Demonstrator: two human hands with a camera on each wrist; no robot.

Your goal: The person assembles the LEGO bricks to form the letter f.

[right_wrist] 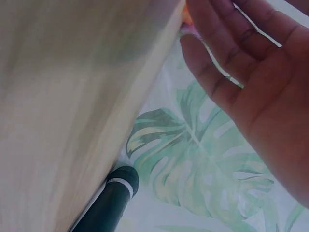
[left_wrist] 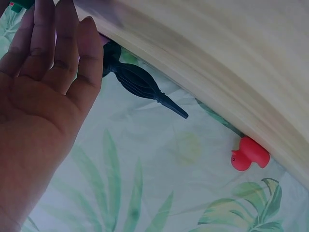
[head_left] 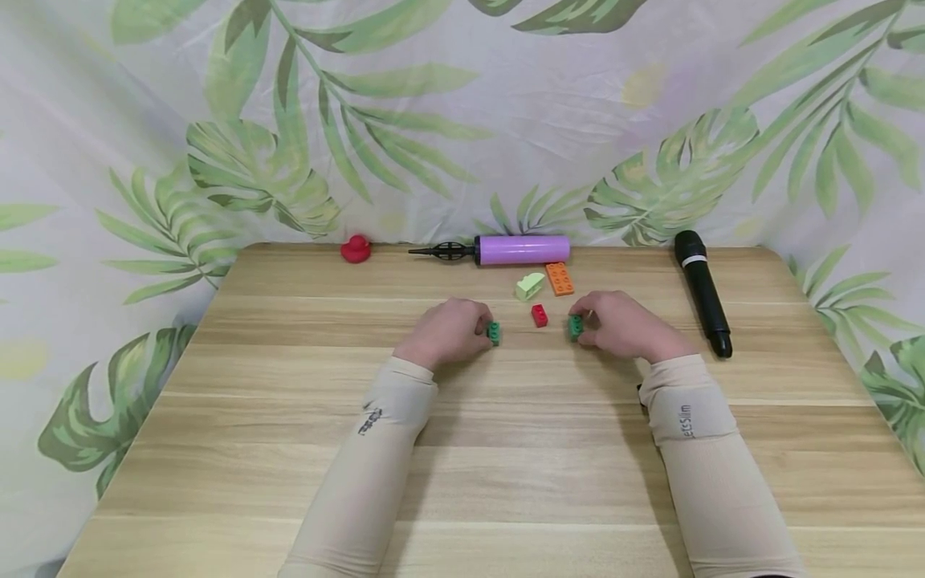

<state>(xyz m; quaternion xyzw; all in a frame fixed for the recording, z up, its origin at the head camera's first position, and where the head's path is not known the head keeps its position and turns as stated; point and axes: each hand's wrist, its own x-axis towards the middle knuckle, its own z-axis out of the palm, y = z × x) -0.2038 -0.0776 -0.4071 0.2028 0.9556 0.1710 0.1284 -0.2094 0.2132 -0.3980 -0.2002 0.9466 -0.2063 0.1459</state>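
Observation:
In the head view my left hand (head_left: 453, 331) pinches a small green toy brick (head_left: 494, 333) between thumb and fingers. Opposite it, my right hand (head_left: 620, 325) holds another green toy brick (head_left: 575, 327) by its fingertips. Between the two hands lies a red toy brick (head_left: 539, 315), touched by neither. Just behind it are a pale green curved brick (head_left: 530, 286) and a flat orange brick (head_left: 560, 278). The left wrist view catches only a corner of the left hand's green brick (left_wrist: 21, 4); the right wrist view does not show the other one.
Along the table's back edge are a red rubber duck (head_left: 356, 249) and a purple hand pump (head_left: 523, 250) with a black nozzle. A black microphone (head_left: 703, 293) lies to the right. Behind the wooden table (head_left: 289, 449) hangs a leaf-patterned cloth (head_left: 405, 120).

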